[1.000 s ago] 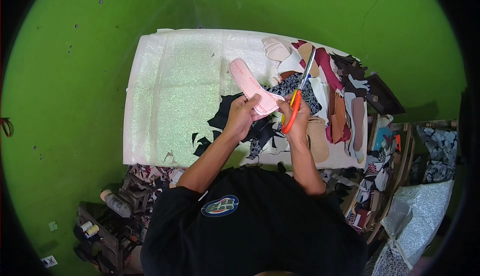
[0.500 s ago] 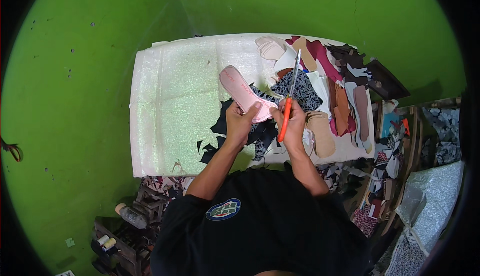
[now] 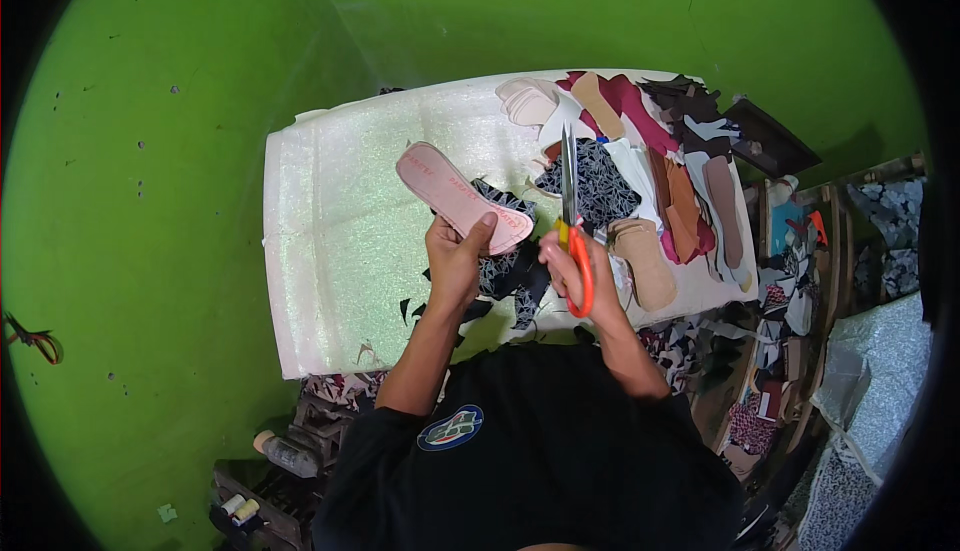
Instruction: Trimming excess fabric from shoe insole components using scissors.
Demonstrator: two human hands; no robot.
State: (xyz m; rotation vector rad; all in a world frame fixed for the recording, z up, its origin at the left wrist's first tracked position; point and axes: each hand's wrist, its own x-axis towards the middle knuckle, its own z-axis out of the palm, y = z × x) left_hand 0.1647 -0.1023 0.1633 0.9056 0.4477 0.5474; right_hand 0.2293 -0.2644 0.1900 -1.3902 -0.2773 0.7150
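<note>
My left hand [image 3: 455, 266] grips a pale pink shoe insole [image 3: 450, 191] by its near end, thumb on top. Reddish marks run along the insole, and it slants up to the left. Wrapped round the handles of a pair of scissors [image 3: 569, 176], my right hand [image 3: 603, 276] is just to the right of the insole, apart from it. The orange handles lie in my fingers and the long blades point away from me, slightly parted. Below the insole are black patterned fabric scraps [image 3: 497, 276], partly hidden by my left hand and the insole.
A white-covered table [image 3: 340, 211] stands before me. On its right side lie a patterned fabric piece [image 3: 603, 181], tan insoles [image 3: 650, 261], brown and maroon strips [image 3: 683, 216], and a stack of cream pieces [image 3: 530, 101]. Wooden shelving [image 3: 830, 281] with scraps stands at right; green walls enclose the table.
The insole and my left hand have moved left and the scissors have come away from the insole's near end. The scissors have turned more upright, their blades parting slightly.
</note>
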